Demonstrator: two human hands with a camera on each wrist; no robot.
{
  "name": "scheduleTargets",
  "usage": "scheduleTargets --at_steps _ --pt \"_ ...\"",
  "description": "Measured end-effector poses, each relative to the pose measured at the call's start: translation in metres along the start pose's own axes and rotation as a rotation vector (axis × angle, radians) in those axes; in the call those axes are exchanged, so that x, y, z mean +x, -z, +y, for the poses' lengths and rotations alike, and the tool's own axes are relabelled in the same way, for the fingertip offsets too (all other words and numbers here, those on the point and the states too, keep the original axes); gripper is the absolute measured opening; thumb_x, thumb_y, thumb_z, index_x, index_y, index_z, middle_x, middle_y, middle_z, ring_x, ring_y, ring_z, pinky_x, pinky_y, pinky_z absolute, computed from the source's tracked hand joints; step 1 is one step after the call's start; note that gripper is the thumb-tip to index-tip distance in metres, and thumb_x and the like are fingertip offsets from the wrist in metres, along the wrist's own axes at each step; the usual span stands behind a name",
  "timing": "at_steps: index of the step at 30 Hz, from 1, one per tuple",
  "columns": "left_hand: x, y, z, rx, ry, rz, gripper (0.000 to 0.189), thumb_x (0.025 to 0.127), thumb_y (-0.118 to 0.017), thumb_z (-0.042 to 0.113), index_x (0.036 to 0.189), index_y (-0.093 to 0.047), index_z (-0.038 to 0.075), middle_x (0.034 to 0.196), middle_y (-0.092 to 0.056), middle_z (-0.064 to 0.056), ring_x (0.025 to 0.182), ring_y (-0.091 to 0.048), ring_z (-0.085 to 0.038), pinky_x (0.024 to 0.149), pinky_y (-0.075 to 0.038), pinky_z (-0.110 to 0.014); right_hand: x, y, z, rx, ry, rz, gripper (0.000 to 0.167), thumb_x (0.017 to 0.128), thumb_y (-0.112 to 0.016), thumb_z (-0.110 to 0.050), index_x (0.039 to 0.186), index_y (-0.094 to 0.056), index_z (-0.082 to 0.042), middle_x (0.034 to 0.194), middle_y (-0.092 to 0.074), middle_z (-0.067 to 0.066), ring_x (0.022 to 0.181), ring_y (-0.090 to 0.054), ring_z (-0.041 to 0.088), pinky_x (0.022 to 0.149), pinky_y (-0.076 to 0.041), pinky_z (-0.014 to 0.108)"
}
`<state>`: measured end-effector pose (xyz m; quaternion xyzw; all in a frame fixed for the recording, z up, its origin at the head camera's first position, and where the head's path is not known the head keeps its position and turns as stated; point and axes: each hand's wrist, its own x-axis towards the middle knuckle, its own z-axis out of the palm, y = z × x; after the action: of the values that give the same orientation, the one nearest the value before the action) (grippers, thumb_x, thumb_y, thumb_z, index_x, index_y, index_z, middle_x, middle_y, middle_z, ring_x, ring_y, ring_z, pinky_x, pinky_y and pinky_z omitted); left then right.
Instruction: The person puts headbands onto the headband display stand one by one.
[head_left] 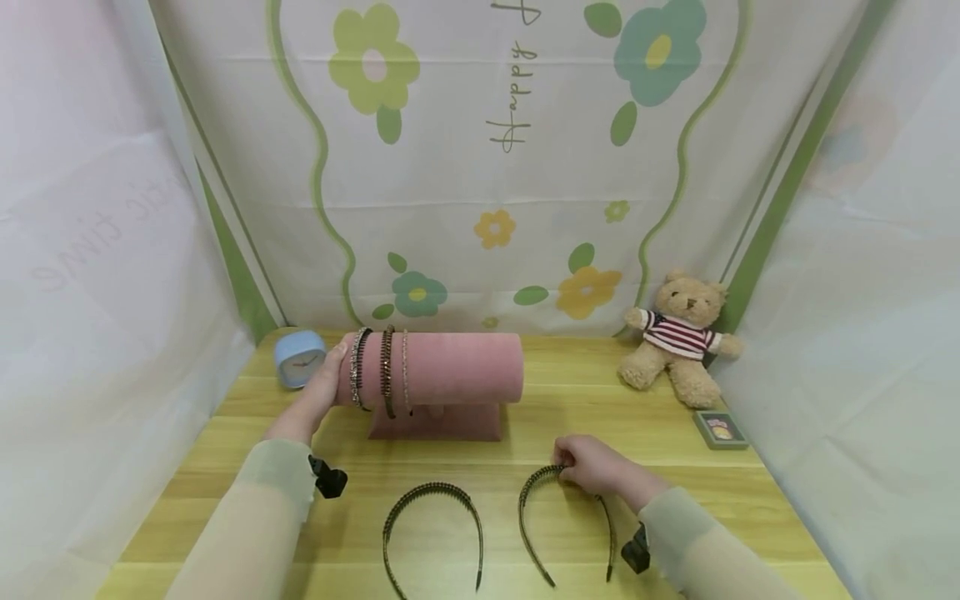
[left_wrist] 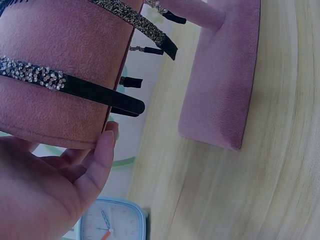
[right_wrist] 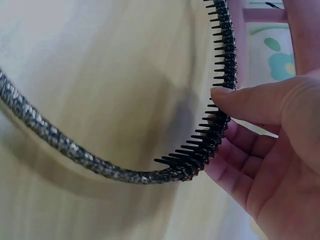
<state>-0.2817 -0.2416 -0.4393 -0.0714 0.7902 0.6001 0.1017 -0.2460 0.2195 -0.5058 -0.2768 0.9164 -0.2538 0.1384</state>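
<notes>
A pink plush headband stand [head_left: 465, 367], a roll on a flat base [head_left: 435, 423], stands at the back left. My left hand [head_left: 327, 379] holds the roll's left end, with fingers around its rim in the left wrist view. Over the roll sit three decorated headbands, one of them a silvery headband [left_wrist: 35, 73] with black tips. My right hand [head_left: 600, 467] pinches the top of a dark toothed headband [right_wrist: 65, 142] between thumb and fingers, low over the table. Left of it, a similar headband [head_left: 435, 487] lies on the wood.
A blue clock [head_left: 300, 340] stands behind my left hand. At the back right sits a teddy bear [head_left: 678, 342] in a striped shirt, a small framed box [head_left: 722, 429] in front of it. Printed curtains [head_left: 450, 167] enclose the wooden table [head_left: 600, 400].
</notes>
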Motion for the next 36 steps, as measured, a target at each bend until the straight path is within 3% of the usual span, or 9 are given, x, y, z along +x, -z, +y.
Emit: scheduleTargets --at_steps 9,14,18,23,32,36 --pt "-0.002 -0.002 0.000 -0.001 0.011 0.006 0.093 0.093 -0.016 0.077 0.160 -0.006 0.013 0.162 -0.011 -0.019 0.145 -0.015 -0.039 0.116 -0.014 -0.055 -0.003 0.027 0.002 0.159 0.021 -0.039 0.015 0.091 -0.068 0.000 0.092 -0.054 -0.007 0.081 -0.054 0.002 0.072 -0.051 0.016 0.063 -0.045 0.031" --pt "-0.002 -0.002 0.001 0.002 0.004 -0.008 0.093 0.093 -0.016 0.077 0.160 -0.005 0.014 0.162 -0.010 -0.019 0.146 -0.014 -0.039 0.115 -0.014 -0.055 -0.007 0.048 0.002 0.416 0.030 -0.080 0.012 0.094 -0.065 0.001 0.097 -0.054 0.004 0.081 -0.058 0.008 0.074 -0.061 0.028 0.065 -0.054 0.037" --pt "-0.003 -0.002 0.001 0.011 0.002 -0.008 0.094 0.093 -0.016 0.078 0.160 -0.004 0.014 0.163 -0.009 -0.019 0.146 -0.013 -0.039 0.115 -0.013 -0.055 -0.013 0.067 -0.005 0.577 0.014 -0.102 0.019 0.096 -0.061 -0.001 0.108 -0.055 0.012 0.084 -0.061 0.012 0.076 -0.064 0.037 0.068 -0.057 0.044" --pt "-0.004 -0.002 0.002 0.017 0.021 -0.008 0.098 0.092 -0.015 0.079 0.159 -0.005 0.008 0.162 -0.006 -0.021 0.146 -0.010 -0.040 0.116 -0.010 -0.056 -0.020 0.086 -0.015 0.615 0.002 -0.126 0.027 0.099 -0.060 -0.007 0.118 -0.057 0.012 0.089 -0.062 0.015 0.080 -0.064 0.034 0.073 -0.057 0.047" --pt "-0.003 0.000 -0.001 0.012 0.032 -0.013 0.103 0.090 -0.015 0.082 0.159 -0.004 0.007 0.163 -0.005 -0.020 0.146 -0.009 -0.040 0.116 -0.009 -0.056 -0.025 0.104 -0.041 0.679 0.096 -0.224 0.029 0.098 -0.061 -0.007 0.115 -0.051 0.015 0.090 -0.061 0.018 0.079 -0.065 0.026 0.072 -0.057 0.050" --pt "-0.002 0.000 -0.001 0.013 0.023 -0.014 0.102 0.090 -0.015 0.082 0.159 -0.004 0.007 0.163 -0.005 -0.020 0.146 -0.010 -0.039 0.116 -0.010 -0.055 -0.026 0.108 -0.046 0.728 0.004 -0.224 0.035 0.098 -0.064 -0.011 0.112 -0.044 0.013 0.084 -0.063 0.017 0.072 -0.065 0.027 0.068 -0.057 0.047"
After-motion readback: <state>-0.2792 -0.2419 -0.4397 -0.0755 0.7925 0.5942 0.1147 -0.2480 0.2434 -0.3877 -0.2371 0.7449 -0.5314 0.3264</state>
